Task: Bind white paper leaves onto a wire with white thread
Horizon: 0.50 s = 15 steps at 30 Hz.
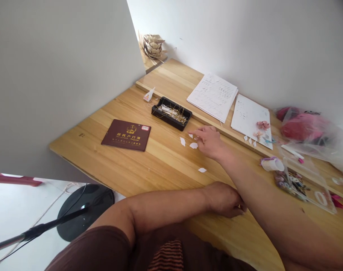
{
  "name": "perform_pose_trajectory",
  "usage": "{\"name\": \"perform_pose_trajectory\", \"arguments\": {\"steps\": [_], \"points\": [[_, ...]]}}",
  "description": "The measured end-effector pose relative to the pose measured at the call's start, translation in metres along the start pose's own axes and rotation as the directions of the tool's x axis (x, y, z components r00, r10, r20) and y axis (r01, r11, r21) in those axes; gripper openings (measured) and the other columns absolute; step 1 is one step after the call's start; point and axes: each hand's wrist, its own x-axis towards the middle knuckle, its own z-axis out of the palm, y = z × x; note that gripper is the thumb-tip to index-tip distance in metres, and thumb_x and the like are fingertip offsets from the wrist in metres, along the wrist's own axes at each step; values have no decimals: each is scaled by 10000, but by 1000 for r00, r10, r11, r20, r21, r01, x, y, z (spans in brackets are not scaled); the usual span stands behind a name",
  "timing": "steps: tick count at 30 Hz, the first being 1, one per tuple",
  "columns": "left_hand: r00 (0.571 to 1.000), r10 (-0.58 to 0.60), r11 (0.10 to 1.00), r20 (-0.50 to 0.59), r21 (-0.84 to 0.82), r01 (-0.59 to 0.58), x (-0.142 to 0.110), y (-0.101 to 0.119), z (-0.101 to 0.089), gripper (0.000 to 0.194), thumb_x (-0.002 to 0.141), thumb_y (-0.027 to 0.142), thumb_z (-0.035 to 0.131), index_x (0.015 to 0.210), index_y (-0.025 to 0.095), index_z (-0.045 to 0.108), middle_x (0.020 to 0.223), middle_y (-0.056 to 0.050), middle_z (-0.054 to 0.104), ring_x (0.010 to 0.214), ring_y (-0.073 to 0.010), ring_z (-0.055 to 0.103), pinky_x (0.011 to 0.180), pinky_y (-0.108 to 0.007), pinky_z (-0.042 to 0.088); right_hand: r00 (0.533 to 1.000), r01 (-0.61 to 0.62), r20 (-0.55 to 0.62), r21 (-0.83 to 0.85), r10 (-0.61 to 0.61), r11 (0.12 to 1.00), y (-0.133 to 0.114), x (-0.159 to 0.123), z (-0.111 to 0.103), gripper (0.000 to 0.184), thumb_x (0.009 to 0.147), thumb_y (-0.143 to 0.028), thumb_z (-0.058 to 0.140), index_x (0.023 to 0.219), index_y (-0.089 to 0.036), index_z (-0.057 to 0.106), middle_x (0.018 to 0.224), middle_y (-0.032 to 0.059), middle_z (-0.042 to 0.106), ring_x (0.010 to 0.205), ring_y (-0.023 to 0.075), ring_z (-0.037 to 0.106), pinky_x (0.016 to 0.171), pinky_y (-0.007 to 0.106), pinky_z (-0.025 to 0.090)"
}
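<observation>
With its index finger stretched out, my right hand (207, 141) reaches over the table to several small white leaf-shaped pieces. Its fingertip is at one white piece (190, 135), and another white piece (193, 145) lies partly beside the fingers. A third white piece (182, 141) is just to the left, and a separate white piece (202, 170) lies nearer to me. My left hand (226, 199) rests curled closed at the near table edge, close to my right forearm. Its fingers are mostly hidden, so whatever they may hold does not show.
A black tray (171, 126) of wire and small parts stands behind, near a glue bottle (149, 94). A maroon booklet (126, 135) lies left. Paper sheets (213, 96) are on the raised ledge. Right are a white spool (273, 164), a clear box (315, 192) and plastic bags (307, 128).
</observation>
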Motion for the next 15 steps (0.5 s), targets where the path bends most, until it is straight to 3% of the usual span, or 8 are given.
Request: {"name": "perform_pose_trajectory", "arguments": {"steps": [9, 15], "points": [[998, 56, 998, -10, 6, -56, 2, -3, 1, 233, 996, 317, 574, 1101, 218, 757, 1187, -31, 798, 1057, -219, 741, 775, -319, 528, 992, -128, -34, -126, 125, 984, 13, -4, -6, 413, 955, -158, 499, 1205, -277, 806, 1237, 143, 711, 1220, 372, 506, 943, 511, 383], [1000, 7, 1000, 5, 15, -8, 0, 0, -2, 239, 991, 311, 569, 1102, 220, 760, 1207, -38, 789, 1091, -241, 730, 778, -327, 532, 999, -44, -28, -70, 43, 997, 4, -7, -1, 402, 938, -150, 528, 1181, -295, 814, 1206, 123, 730, 1200, 360, 519, 928, 493, 389]]}}
